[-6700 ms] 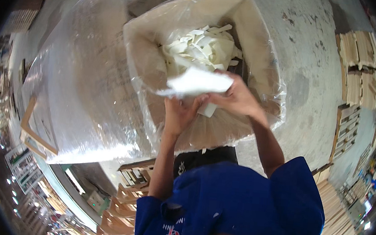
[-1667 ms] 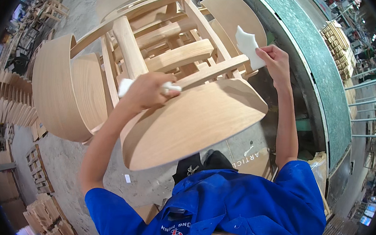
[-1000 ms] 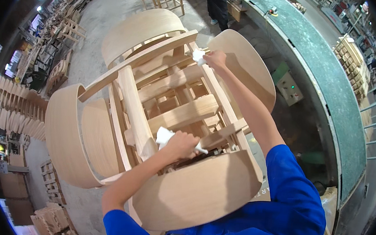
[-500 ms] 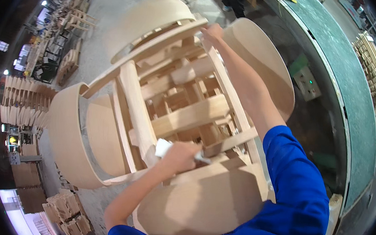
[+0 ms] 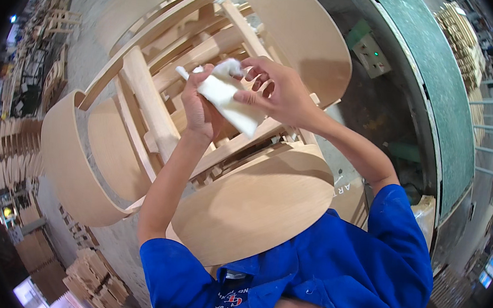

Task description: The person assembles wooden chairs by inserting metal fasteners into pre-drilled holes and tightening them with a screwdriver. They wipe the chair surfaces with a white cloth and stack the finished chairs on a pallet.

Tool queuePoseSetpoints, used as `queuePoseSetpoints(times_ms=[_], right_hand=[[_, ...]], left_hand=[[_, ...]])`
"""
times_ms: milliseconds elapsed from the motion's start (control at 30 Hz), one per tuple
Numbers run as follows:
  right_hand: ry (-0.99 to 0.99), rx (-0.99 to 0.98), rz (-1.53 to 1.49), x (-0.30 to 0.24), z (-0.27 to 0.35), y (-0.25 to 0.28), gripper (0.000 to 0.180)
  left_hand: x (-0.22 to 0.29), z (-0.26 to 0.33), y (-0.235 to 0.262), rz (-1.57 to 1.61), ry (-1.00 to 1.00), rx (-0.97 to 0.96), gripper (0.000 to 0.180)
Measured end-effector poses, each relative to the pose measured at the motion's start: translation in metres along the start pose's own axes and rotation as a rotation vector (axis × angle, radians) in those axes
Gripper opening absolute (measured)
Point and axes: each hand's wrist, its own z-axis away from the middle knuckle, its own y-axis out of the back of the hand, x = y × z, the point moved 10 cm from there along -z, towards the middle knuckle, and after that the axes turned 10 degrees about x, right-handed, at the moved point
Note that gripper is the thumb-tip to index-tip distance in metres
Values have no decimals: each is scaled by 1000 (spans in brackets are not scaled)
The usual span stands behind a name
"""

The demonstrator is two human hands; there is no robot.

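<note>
Over the wooden framework, my left hand (image 5: pixel 202 106) is closed around a crumpled white cloth (image 5: pixel 222 93), thumb on top. My right hand (image 5: pixel 275 91) comes in from the right with curled, parted fingers; its thumb and fingertips are at the cloth's edge, and nothing shows between them. Below both hands lie pale wooden chair frames (image 5: pixel 146 95), stacked with rails crossing. Curved plywood backrests surround them: one on the left (image 5: pixel 61 155), one at the far right (image 5: pixel 309 36), and an oval one near my body (image 5: pixel 254 204).
A green-topped bench (image 5: pixel 432 106) runs along the right, with a socket box (image 5: pixel 372 55) bearing a green light beside it. Stacked wooden parts (image 5: pixel 97 282) stand on the floor at lower left. More wooden pieces (image 5: pixel 16 140) are piled farther left.
My right hand has left the frame's far corner and come back to the cloth. My left hand has lifted the cloth up from the near rail. The view has shifted.
</note>
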Motion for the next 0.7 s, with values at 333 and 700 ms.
queuePoseSetpoints(times_ms=[333, 700], right_hand=[[-6, 168, -240, 9, 35, 31, 88], [-339, 16, -496, 26, 53, 6, 50]], left_hand=[[-10, 7, -38, -78, -32, -67, 43], [24, -38, -8, -5, -191, -142, 47]])
